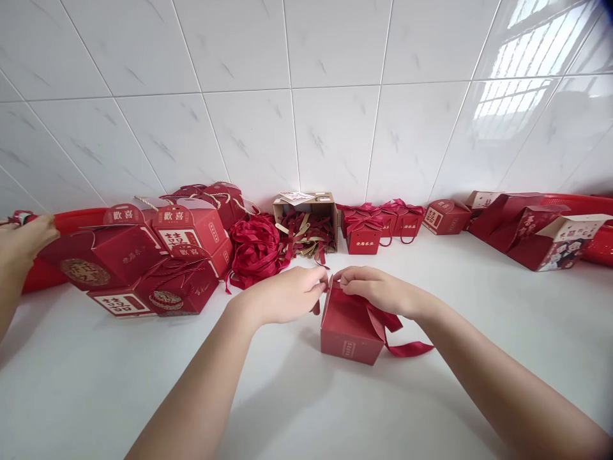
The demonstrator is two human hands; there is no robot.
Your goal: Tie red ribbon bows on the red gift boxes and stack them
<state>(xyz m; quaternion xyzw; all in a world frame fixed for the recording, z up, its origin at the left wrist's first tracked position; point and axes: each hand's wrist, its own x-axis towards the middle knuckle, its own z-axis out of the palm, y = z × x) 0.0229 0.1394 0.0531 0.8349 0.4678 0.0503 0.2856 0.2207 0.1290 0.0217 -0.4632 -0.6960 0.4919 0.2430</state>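
A small red gift box (350,330) stands on the white table (297,409) in front of me. A red ribbon (402,347) runs from its top and trails onto the table at its right. My left hand (287,295) pinches the ribbon at the box's top edge, fingers closed. My right hand (378,289) meets it from the right, also pinched on the ribbon above the box.
Along the tiled wall lie a pile of larger red boxes (158,262), a heap of red ribbons (255,248), a cardboard box of ribbons (306,225), small tied boxes (364,231) and more red boxes (527,233). Another person's hand (26,239) reaches by a red basin (71,220).
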